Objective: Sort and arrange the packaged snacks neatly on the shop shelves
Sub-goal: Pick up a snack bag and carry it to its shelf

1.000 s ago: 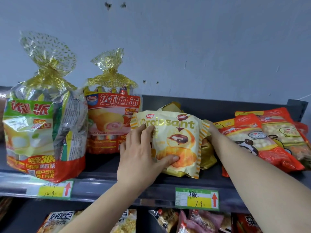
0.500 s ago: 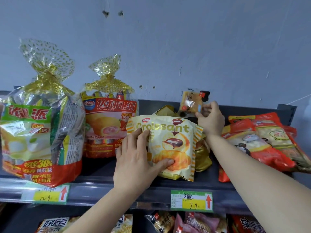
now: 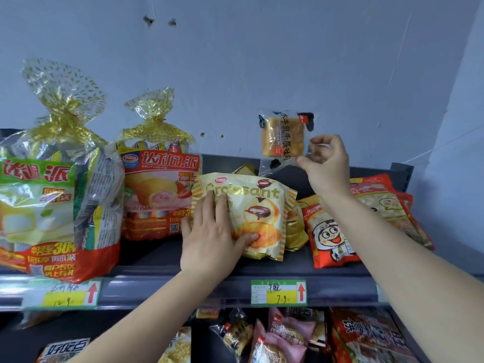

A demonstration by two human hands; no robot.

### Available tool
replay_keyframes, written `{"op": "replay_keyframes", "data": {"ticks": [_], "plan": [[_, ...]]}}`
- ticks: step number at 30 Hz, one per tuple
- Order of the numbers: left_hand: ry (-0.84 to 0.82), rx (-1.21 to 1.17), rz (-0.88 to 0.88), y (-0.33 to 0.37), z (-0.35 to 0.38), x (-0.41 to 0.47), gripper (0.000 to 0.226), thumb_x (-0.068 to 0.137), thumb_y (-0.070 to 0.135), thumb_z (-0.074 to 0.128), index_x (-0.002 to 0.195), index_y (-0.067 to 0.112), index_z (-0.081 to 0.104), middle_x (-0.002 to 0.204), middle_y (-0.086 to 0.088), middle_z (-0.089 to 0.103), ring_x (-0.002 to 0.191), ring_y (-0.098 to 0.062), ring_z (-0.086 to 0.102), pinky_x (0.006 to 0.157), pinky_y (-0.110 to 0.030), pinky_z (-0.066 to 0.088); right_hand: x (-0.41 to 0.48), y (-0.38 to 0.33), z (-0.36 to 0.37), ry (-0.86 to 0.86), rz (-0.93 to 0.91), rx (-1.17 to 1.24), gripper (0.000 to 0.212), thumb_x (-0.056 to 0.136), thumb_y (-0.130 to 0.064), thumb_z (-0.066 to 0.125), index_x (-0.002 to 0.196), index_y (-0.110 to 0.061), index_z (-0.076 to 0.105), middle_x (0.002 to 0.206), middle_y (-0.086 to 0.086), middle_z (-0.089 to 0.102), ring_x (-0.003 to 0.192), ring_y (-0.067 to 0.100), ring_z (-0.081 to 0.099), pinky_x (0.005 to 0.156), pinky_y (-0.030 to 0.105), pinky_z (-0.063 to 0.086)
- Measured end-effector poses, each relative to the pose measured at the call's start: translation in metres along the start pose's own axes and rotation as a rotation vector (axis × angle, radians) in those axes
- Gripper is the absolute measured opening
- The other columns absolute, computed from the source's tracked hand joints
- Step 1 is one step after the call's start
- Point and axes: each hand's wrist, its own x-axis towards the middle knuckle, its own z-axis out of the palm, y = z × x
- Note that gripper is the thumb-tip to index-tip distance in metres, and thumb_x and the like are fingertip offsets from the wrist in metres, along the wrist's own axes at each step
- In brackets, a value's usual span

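Note:
A yellow-and-white Croissant bag [image 3: 258,205] leans in the middle of the dark top shelf [image 3: 262,273]. My left hand [image 3: 212,231] grips its left side, fingers across the front and thumb pressed into the lower part. My right hand [image 3: 326,163] is raised above the shelf and pinches the corner of a small clear packet holding a yellow toast slice [image 3: 284,137]. The packet hangs in the air in front of the wall. A gold packet [image 3: 296,229] sits partly hidden behind the Croissant bag.
Left of the Croissant bag stand a red pie bag [image 3: 159,189] and a larger green pie bag [image 3: 49,205], both with gold ties. Red snack bags [image 3: 332,231] lie to the right. Price tags [image 3: 279,292] line the shelf edge. More packets [image 3: 282,336] fill the lower shelf.
My right hand came out from behind the Croissant bag with the small toast packet and lifted it higher above the shelf. My left hand stayed on the Croissant bag.

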Motion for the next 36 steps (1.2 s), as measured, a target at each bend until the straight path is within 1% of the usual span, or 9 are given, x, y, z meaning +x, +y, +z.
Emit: {"op": "replay_keyframes", "data": {"ticks": [5,9,12,15,20,24,28,31,36], "plan": [[-0.064,-0.086,0.052,-0.008,-0.004,-0.002,0.099,0.082,0.069,0.05,0.153,0.023,-0.002,0.161,0.001,-0.007,0.147,-0.021,-0.001,0.116,-0.049,0.014,-0.013,-0.019,-0.015,-0.04,0.145,0.168,0.033,0.077,0.007,0.066,0.087,-0.022,0.053,0.088,-0.001,0.069,0.085,0.016,0.067,0.074,0.032,0.057],[-0.011,-0.343,0.016,-0.012,-0.017,-0.004,0.066,0.088,0.046,0.061,0.145,0.025,0.033,0.154,-0.001,0.021,0.142,-0.022,0.016,0.112,-0.05,0.019,-0.034,-0.027,-0.024,-0.112,0.16,0.157,0.03,0.08,0.012,0.06,0.082,-0.017,0.053,0.074,-0.004,0.068,0.071,0.012,0.064,0.065,0.028,0.054],[0.137,-0.788,-0.031,-0.011,-0.034,-0.012,0.029,0.097,0.036,0.048,0.117,0.022,0.061,0.126,0.003,0.054,0.12,-0.012,0.045,0.103,-0.034,0.036,-0.054,-0.03,-0.027,-0.186,0.147,0.037,0.034,0.076,0.017,0.059,0.077,-0.017,0.053,0.074,0.0,0.064,0.065,0.009,0.06,0.058,0.025,0.05],[0.05,-1.134,0.012,-0.003,-0.054,-0.029,0.044,0.084,0.06,0.045,0.095,0.023,0.067,0.09,0.013,0.067,0.085,0.0,0.059,0.076,-0.016,0.047,-0.073,-0.032,-0.029,-0.297,0.11,-0.126,0.037,0.07,0.017,0.063,0.074,-0.019,0.054,0.074,-0.002,0.065,0.069,0.008,0.06,0.061,0.028,0.051],[-0.093,-1.053,-0.038,-0.004,-0.049,-0.056,0.029,0.078,0.039,0.077,0.097,0.019,0.068,0.077,0.004,0.066,0.067,-0.009,0.056,0.062,-0.026,0.051,-0.101,-0.03,-0.035,-0.435,0.108,-0.229,0.036,0.071,0.014,0.064,0.074,-0.021,0.055,0.09,0.002,0.07,0.094,0.013,0.066,0.06,0.02,0.048],[-0.142,-1.023,-0.08,-0.005,-0.036,-0.088,0.006,0.082,0.016,0.075,0.079,0.018,0.07,0.069,0.005,0.068,0.066,-0.008,0.061,0.067,-0.029,0.053,-0.125,-0.022,-0.046,-0.497,0.139,-0.187,0.035,0.071,0.016,0.06,0.078,-0.018,0.06,0.096,0.008,0.07,0.097,0.019,0.068,0.076,0.03,0.054],[-0.195,-0.983,-0.157,-0.003,-0.016,-0.124,0.029,0.085,0.011,0.071,0.062,0.026,0.062,0.056,0.012,0.061,0.054,-0.006,0.054,0.061,-0.03,0.048,-0.148,-0.012,-0.062,-0.52,0.202,-0.164,0.031,0.072,0.014,0.059,0.084,-0.015,0.064,0.099,0.012,0.069,0.093,0.023,0.066,0.075,0.028,0.053],[-0.248,-0.999,-0.217,-0.004,-0.001,-0.152,0.032,0.087,0.007,0.067,0.062,0.024,0.059,0.054,0.005,0.059,0.051,-0.013,0.052,0.056,-0.034,0.047,-0.161,-0.004,-0.076,-0.467,0.242,-0.139,0.027,0.076,0.01,0.06,0.081,-0.016,0.064,0.098,0.012,0.069,0.091,0.021,0.067,0.075,0.023,0.054],[-0.338,-0.884,-0.373,-0.006,0.028,-0.194,0.023,0.09,0.005,0.063,0.069,0.013,0.059,0.055,0.013,0.063,0.046,-0.008,0.052,0.05,-0.037,0.048,-0.19,0.025,-0.089,-0.42,0.315,-0.143,0.021,0.077,0.002,0.066,0.069,-0.018,0.066,0.082,0.012,0.071,0.078,0.024,0.066,0.074,0.037,0.054]]}}
